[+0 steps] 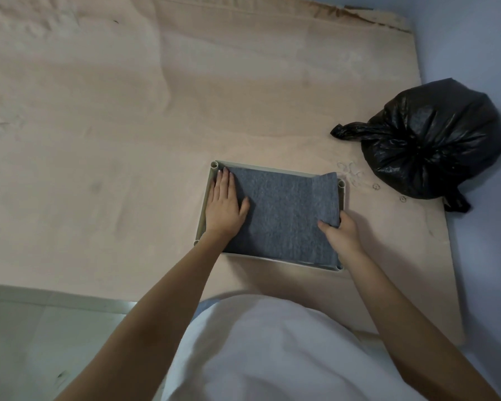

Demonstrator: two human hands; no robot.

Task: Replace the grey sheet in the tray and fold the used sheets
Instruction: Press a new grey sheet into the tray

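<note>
A pale rectangular tray (272, 168) with tube-shaped corner posts lies on a beige mat. A grey felt sheet (284, 215) covers its inside. The sheet's right part is lifted off the tray and creased along a fold. My left hand (224, 205) lies flat, fingers apart, on the sheet's left edge and presses it down. My right hand (340, 231) pinches the raised right edge of the sheet near the front right corner.
A tied black plastic bag (434, 140) sits to the right of the tray at the mat's edge. Small clear rings (356, 176) lie between bag and tray. The beige mat (113, 140) spreads left and back. A tiled floor (41, 328) shows at the front left.
</note>
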